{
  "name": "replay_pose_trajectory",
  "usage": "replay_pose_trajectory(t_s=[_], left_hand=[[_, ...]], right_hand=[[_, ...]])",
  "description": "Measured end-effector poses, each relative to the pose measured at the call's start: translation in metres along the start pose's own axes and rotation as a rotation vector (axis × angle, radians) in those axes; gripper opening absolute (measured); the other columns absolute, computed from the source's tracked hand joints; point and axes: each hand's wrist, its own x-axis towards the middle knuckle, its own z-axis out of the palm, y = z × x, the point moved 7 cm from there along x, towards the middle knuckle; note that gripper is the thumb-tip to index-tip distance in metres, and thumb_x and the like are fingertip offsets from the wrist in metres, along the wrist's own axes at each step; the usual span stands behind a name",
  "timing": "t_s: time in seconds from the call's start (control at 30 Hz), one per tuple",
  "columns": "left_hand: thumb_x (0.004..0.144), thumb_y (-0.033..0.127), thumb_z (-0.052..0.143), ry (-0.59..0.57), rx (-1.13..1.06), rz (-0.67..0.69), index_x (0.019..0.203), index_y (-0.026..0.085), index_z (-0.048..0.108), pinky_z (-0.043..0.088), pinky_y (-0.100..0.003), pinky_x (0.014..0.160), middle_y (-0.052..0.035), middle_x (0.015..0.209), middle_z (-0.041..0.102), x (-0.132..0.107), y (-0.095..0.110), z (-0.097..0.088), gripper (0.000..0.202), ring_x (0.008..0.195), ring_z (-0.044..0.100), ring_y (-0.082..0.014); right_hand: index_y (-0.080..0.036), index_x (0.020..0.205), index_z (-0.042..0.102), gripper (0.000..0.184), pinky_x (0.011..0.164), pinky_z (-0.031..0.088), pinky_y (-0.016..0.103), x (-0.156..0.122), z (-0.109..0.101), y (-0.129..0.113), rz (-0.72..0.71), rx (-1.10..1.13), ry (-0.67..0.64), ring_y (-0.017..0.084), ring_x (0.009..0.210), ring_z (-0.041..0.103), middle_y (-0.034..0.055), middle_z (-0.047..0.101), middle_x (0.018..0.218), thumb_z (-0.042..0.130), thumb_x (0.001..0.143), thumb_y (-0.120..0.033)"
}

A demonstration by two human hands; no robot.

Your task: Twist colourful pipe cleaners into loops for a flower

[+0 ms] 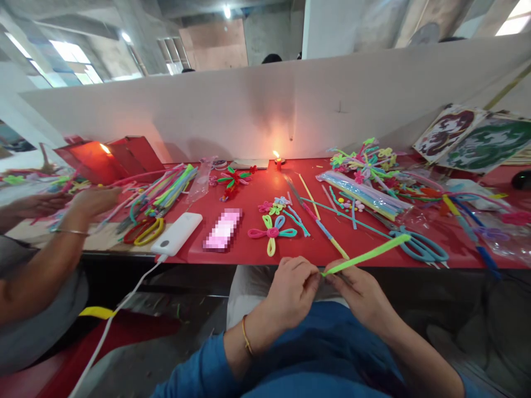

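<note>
1. Left hand; fingers curled in, thumb and fingertips closed in a pinch on the near end of the strip; thin gold-coloured bracelet at the wrist.
2. Right hand; thumb and fingers nearly closed, pinching the same strip just beside the left fingertips.
3. Bright yellow-green fuzzy chenille strip; held between both hands at the near edge of the red-covered table; its free length slants up and right from the fingers.
4. Slim rod banded in pink, blue and yellow; just beyond the fingers, its yellow end nearest them.
5. Multicoloured five-looped chenille flower; lying flat, beyond and left of the fingers.
6. Blue-handled metal scissors; right of the fingers, near the strip's free end.
7. Clear plastic packet of pastel chenille stems; farther out, right of the fingers.
8. Lit red candle; far beyond the fingers, toward the white partition.
9. White rectangular power bank, cable attached; well left of the fingers.
10. Co-worker's hand; far left, over a neighbouring workspace.
</note>
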Motion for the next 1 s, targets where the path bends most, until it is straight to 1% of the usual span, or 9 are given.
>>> replay_pose_trajectory(t_s=[0.13, 0.23, 0.37, 0.43, 0.67, 0.77, 0.83, 0.9, 1.0], left_hand=[[0.068, 0.032, 0.057, -0.2, -0.883, -0.435, 0.061, 0.015, 0.049, 0.029, -0.024, 0.053, 0.0018, 0.057, 0.045, -0.011, -0.024, 0.032, 0.021, 0.052, 0.039, -0.0086], [0.059, 0.03, 0.064, -0.234, -1.189, -0.547, 0.06, 0.013, 0.049, 0.028, -0.022, 0.049, 0.002, 0.055, 0.047, -0.017, -0.028, 0.044, 0.022, 0.048, 0.04, -0.0067], [0.069, 0.036, 0.059, -0.11, -0.996, -0.514, 0.062, 0.013, 0.052, 0.03, -0.021, 0.05, 0.0018, 0.055, 0.048, -0.012, -0.033, 0.034, 0.026, 0.051, 0.042, -0.0073], [0.07, 0.041, 0.058, -0.102, -0.879, -0.479, 0.062, 0.013, 0.052, 0.033, -0.021, 0.052, 0.0023, 0.054, 0.048, -0.009, -0.031, 0.029, 0.03, 0.051, 0.043, -0.0073], [0.067, 0.042, 0.06, -0.106, -0.869, -0.533, 0.059, 0.013, 0.051, 0.033, -0.021, 0.048, 0.003, 0.052, 0.049, -0.008, -0.034, 0.027, 0.031, 0.045, 0.043, -0.0063], [0.068, 0.04, 0.06, -0.165, -0.906, -0.55, 0.063, 0.012, 0.054, 0.035, -0.021, 0.048, 0.0019, 0.053, 0.052, -0.01, -0.034, 0.033, 0.029, 0.045, 0.045, -0.0067], [0.067, 0.039, 0.061, -0.196, -0.943, -0.56, 0.064, 0.012, 0.055, 0.035, -0.021, 0.048, 0.0014, 0.054, 0.052, -0.01, -0.033, 0.038, 0.028, 0.045, 0.046, -0.0067], [0.067, 0.037, 0.062, -0.175, -0.989, -0.56, 0.064, 0.012, 0.055, 0.035, -0.021, 0.047, 0.0016, 0.054, 0.052, -0.01, -0.032, 0.039, 0.026, 0.045, 0.046, -0.0066], [0.067, 0.036, 0.062, -0.067, -0.997, -0.536, 0.063, 0.012, 0.054, 0.034, -0.02, 0.046, 0.002, 0.054, 0.051, -0.007, -0.031, 0.033, 0.025, 0.046, 0.045, -0.0065]], right_hand=[[-0.02, 0.068, 0.056, 0.019, 0.077, 0.044, 0.033, 0.0, -0.005, -0.023, -0.307, -0.045, -0.013, 0.015, 0.066, 0.056, 0.0017, 0.06, 0.066, 0.043, 0.083, -0.019], [-0.02, 0.069, 0.055, 0.018, 0.085, 0.04, 0.036, 0.001, -0.005, -0.027, -0.371, -0.04, -0.043, 0.015, 0.067, 0.056, 0.0004, 0.059, 0.065, 0.045, 0.083, -0.019], [-0.019, 0.069, 0.057, 0.018, 0.063, 0.046, 0.026, 0.005, 0.0, -0.012, -0.192, -0.067, -0.066, 0.015, 0.066, 0.057, 0.0021, 0.06, 0.067, 0.045, 0.083, -0.02], [-0.019, 0.069, 0.058, 0.018, 0.061, 0.045, 0.025, 0.005, 0.0, -0.01, -0.161, -0.077, -0.072, 0.015, 0.065, 0.057, 0.0019, 0.061, 0.067, 0.045, 0.083, -0.021], [-0.021, 0.078, 0.062, 0.017, 0.066, 0.046, 0.028, 0.008, -0.007, -0.019, -0.246, -0.127, -0.147, 0.016, 0.071, 0.058, 0.0036, 0.064, 0.074, 0.047, 0.082, -0.018], [-0.02, 0.073, 0.062, 0.019, 0.069, 0.045, 0.033, 0.009, -0.009, -0.02, -0.289, -0.232, -0.133, 0.018, 0.071, 0.058, 0.004, 0.063, 0.069, 0.046, 0.081, -0.015], [-0.021, 0.074, 0.062, 0.018, 0.079, 0.042, 0.04, 0.009, -0.011, -0.022, -0.348, -0.327, -0.053, 0.022, 0.084, 0.056, 0.0051, 0.063, 0.077, 0.047, 0.08, -0.014], [-0.022, 0.077, 0.062, 0.015, 0.085, 0.037, 0.045, 0.006, -0.017, -0.025, -0.394, -0.385, 0.128, 0.025, 0.096, 0.052, 0.0067, 0.063, 0.088, 0.049, 0.078, -0.013], [-0.02, 0.076, 0.06, 0.007, 0.076, 0.043, 0.038, 0.001, -0.026, -0.023, -0.325, -0.342, 0.327, 0.023, 0.086, 0.054, 0.0076, 0.061, 0.082, 0.053, 0.076, -0.017]])
